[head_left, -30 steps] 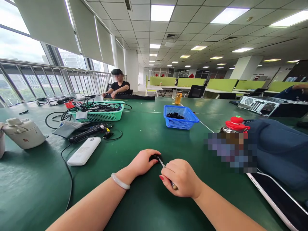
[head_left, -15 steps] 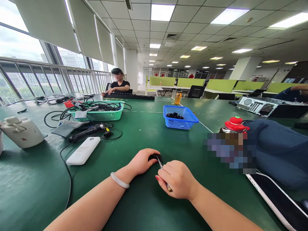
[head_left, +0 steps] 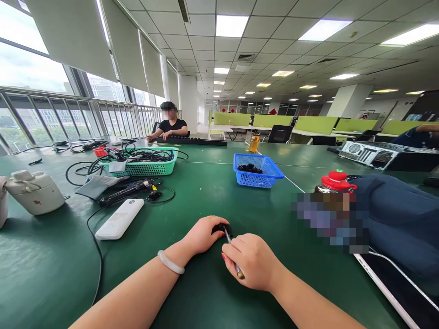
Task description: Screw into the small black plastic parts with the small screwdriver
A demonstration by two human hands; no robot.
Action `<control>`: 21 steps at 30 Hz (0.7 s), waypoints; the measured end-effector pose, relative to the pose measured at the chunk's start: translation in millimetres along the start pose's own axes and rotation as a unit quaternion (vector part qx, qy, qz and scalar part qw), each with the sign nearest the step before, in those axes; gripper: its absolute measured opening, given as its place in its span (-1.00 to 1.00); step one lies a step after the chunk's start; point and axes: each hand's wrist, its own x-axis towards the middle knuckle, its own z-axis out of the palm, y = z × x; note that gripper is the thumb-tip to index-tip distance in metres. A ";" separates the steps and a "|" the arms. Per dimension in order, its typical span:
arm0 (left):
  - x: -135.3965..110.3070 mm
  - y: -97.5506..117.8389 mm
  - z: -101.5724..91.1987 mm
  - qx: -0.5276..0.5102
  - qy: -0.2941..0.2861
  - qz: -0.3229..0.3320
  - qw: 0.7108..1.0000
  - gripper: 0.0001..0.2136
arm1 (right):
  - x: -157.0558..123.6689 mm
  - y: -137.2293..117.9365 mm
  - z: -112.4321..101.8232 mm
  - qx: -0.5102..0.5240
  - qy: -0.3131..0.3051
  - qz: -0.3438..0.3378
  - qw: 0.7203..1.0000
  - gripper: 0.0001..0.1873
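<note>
White flask [head_left: 36,196]: stood near the left edge of the desk [head_left: 185,192].
White slab [head_left: 120,219]: laid flat to the right of the flask, with a black cable [head_left: 99,256] run past its left end toward the near edge.
Green basket [head_left: 144,170]: set farther back, toward the far left corner; dark cables are heaped in it, some hung over its rim.
Left hand [head_left: 202,235]: fingers curled, with a small black part [head_left: 219,227] pinched between them and the thumb, low over the desk toward the near edge (whether the surface is touched cannot be told).
Thin tool [head_left: 227,234]: slanted, its metal tip brought to the black part; what is met by the tip is hidden.
Work at the tip: by appearance, the part is being worked with the tool while braced from the left.
Demand on the grip: firm bracing and a well-aligned tip seem to be called for, since a slip could be carried toward the left fingers.
Right hand [head_left: 252,260]: fingers wrapped fully around the tool's handle, its butt left showing below.
Blue basket [head_left: 258,182]: set beyond both hands, toward the far edge, with small black pieces [head_left: 249,168] held inside.
Red-lidded jar [head_left: 338,182]: placed toward the right edge, beside dark blue cloth [head_left: 394,214].
</note>
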 end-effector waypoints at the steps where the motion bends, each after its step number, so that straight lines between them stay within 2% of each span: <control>1: 0.0 -0.4 0.1 -0.001 0.001 0.001 1.000 -0.68 | -0.4 0.3 0.8 0.002 -0.007 -0.003 1.000 -0.79; 5: 0.3 -3.7 0.5 -0.001 0.004 0.006 1.000 -0.68 | -0.9 4.6 -1.5 0.012 -0.034 -0.008 0.999 -0.82; 12: 1.7 -6.9 -0.8 -0.002 0.008 0.005 1.000 -0.69 | -0.3 18.8 -21.3 0.042 -0.075 0.017 0.996 -0.77; 21: 2.8 -5.5 -0.1 0.006 0.005 -0.003 1.000 -0.69 | -3.0 20.8 -12.5 0.097 -0.011 0.066 0.993 -0.64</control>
